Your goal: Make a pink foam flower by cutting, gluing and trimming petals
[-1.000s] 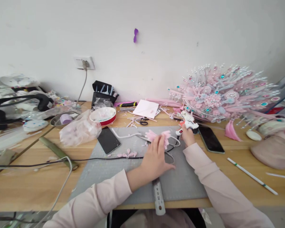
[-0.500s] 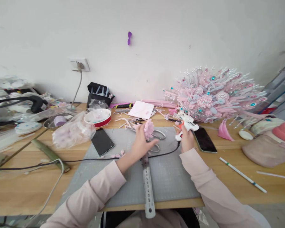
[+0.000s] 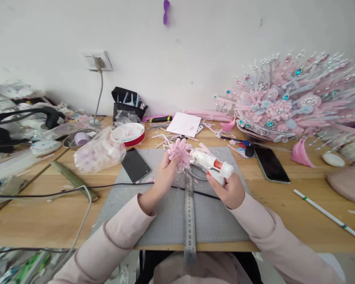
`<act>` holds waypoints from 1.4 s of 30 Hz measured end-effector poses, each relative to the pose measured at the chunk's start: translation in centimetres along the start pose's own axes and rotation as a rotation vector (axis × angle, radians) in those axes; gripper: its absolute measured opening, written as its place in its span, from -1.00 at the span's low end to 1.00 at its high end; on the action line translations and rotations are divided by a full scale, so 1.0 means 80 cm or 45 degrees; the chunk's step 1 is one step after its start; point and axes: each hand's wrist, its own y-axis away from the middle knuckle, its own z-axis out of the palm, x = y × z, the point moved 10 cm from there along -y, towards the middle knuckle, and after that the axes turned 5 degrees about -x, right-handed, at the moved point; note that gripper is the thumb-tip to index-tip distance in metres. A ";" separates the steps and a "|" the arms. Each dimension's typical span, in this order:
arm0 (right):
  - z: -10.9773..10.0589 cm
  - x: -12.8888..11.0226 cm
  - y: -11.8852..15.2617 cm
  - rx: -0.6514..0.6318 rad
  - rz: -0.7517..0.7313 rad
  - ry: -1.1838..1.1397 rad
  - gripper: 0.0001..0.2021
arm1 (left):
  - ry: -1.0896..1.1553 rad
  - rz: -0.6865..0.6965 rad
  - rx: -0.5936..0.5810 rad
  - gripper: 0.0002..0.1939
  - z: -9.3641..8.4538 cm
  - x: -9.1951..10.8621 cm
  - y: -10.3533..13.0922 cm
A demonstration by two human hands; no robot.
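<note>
Pinched in my left hand (image 3: 167,173) is a pink fluffy flower (image 3: 180,153), held above the grey cutting mat (image 3: 165,221). My right hand (image 3: 231,190) grips a white glue gun (image 3: 208,161) with an orange part, its front end pointing left at the flower and close to it. Whether the tip touches the flower cannot be made out. Beneath the hands a steel ruler (image 3: 189,221) lies lengthwise on the mat, its near end past the table edge. Scissor handles (image 3: 198,172) show partly behind the glue gun.
A black phone (image 3: 135,165) lies left, another phone (image 3: 271,165) right. A large pink beaded headdress (image 3: 281,102) stands at the back right. A red-rimmed roll (image 3: 130,135), a plastic bag (image 3: 99,152) and a green stick (image 3: 73,179) are at left. A black cord (image 3: 115,184) crosses the mat.
The glue gun has turned from upright to pointing left and come nearer the flower. The flower now faces more toward the camera. The whole view has shifted downward and left.
</note>
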 end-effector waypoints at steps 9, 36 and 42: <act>0.016 0.003 0.001 -0.121 -0.001 0.091 -0.76 | -0.172 0.146 -0.066 -0.90 0.008 0.012 0.005; 0.017 -0.010 0.001 -0.144 -0.116 0.102 -0.84 | -0.149 0.190 -0.122 -0.84 0.009 0.002 0.004; 0.017 -0.008 0.002 -0.147 -0.104 0.105 -0.84 | -0.208 0.224 -0.141 -0.85 0.010 0.009 0.004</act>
